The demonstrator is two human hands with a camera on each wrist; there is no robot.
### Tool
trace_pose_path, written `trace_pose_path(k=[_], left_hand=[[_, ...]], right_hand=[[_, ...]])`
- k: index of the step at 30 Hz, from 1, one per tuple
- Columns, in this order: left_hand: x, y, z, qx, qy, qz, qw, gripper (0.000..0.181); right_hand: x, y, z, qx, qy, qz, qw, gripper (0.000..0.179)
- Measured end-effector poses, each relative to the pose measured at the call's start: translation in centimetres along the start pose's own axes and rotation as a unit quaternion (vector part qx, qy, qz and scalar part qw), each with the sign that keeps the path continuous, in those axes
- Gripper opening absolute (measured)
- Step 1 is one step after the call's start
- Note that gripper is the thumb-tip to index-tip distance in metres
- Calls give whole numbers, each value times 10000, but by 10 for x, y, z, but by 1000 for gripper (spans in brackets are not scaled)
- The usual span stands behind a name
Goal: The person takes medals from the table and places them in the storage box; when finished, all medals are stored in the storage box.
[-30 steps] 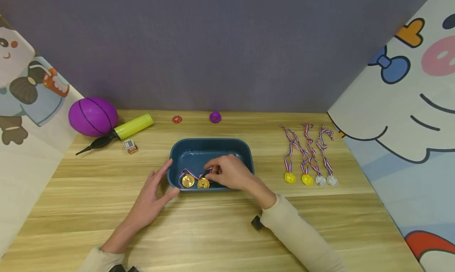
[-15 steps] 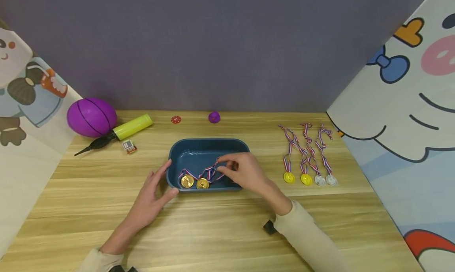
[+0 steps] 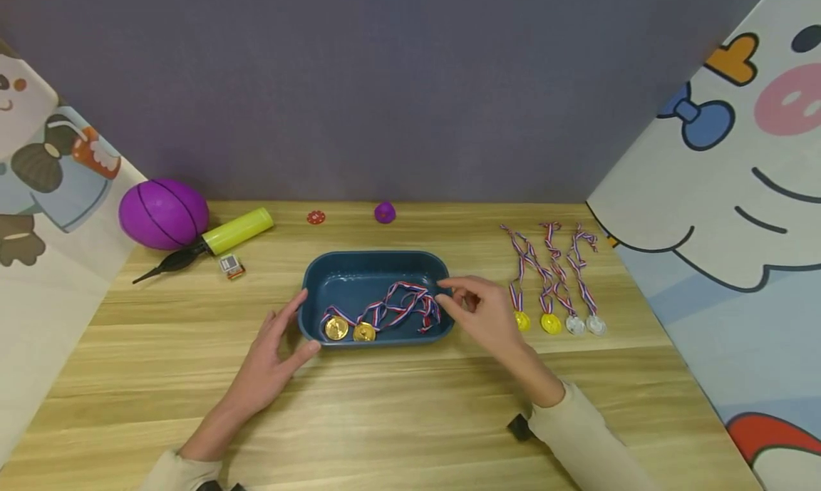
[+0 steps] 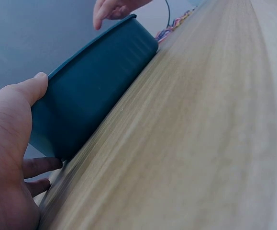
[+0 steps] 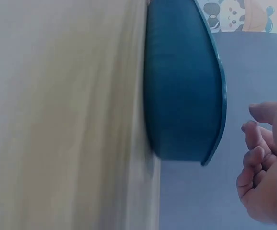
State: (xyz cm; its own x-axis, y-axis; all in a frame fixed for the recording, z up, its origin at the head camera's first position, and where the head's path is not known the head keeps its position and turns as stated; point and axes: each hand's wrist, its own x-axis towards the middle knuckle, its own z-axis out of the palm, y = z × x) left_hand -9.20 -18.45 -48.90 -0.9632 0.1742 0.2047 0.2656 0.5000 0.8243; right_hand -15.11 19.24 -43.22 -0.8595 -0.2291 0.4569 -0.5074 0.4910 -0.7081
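Note:
A dark blue rectangular bin sits mid-table. Inside it lie two gold medals on the left, their red-white-blue ribbons spread toward the right end. My left hand is at the bin's left end, thumb at the near corner of the rim and fingers extended along the side; the left wrist view shows the thumb on the rim. My right hand hovers just past the right rim, thumb and index finger apart. In the right wrist view its other fingers curl loosely around nothing.
Right of the bin lie two more gold medals and two silver medals with ribbons. At back left are a purple ball, a yellow hand pump and a small box. A red chip and purple object lie behind.
My right hand has drawn a medal's ribbon rightward across the bin, let it go, and moved to the right rim. The left hand has stayed at the left end.

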Motion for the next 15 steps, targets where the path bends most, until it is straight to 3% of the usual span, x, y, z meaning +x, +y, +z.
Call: trace_pose_path(k=[15], left_hand=[[1, -2, 1, -39, -7, 5, 10000, 82]], right_hand=[[-36, 29, -45, -551, 601, 198, 9965, 23]])
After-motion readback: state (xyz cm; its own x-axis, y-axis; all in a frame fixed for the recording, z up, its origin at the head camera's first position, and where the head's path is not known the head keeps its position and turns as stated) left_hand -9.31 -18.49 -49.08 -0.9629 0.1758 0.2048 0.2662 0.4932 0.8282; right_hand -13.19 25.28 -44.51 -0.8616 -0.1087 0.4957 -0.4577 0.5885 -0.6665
